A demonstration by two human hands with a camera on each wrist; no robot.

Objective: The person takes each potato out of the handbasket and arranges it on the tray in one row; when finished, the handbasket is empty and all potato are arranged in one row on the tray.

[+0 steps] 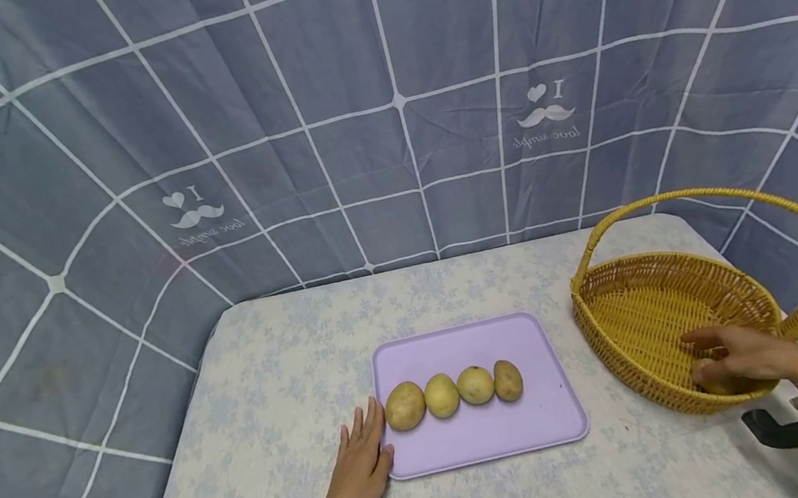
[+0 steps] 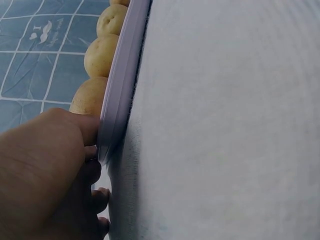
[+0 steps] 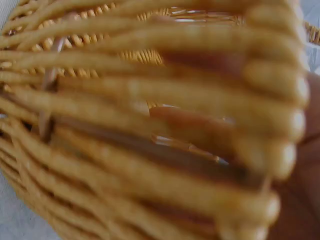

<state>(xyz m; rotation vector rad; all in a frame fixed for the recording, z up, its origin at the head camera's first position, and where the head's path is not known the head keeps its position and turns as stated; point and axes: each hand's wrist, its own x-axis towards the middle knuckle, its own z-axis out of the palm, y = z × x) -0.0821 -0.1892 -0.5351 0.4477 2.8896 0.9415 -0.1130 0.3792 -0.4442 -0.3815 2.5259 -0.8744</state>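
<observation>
Several potatoes point(image 1: 442, 396) lie in a row across the middle of a lilac tray point(image 1: 485, 441). At the tray's left edge rests my left hand point(image 1: 356, 469), fingers straight; its thumb touches the rim, as the left wrist view also shows. Over on the right, my right hand point(image 1: 754, 358) reaches down inside a yellow wicker basket point(image 1: 651, 325). Its fingers curl over a yellowish-brown potato point(image 1: 731, 385), mostly hidden by the hand, near the basket's front right wall. The woven basket wall point(image 3: 125, 95) fills the right wrist view, blurred, and hides the fingers.
The basket's tall arched handle point(image 1: 710, 193) rises over its opening, beside the right forearm. A pale floral cloth point(image 1: 271, 367) covers the table. Behind and at the left hangs a grey-blue curtain point(image 1: 329, 65) with white grid lines. A black strap point(image 1: 774, 429) is at the right wrist.
</observation>
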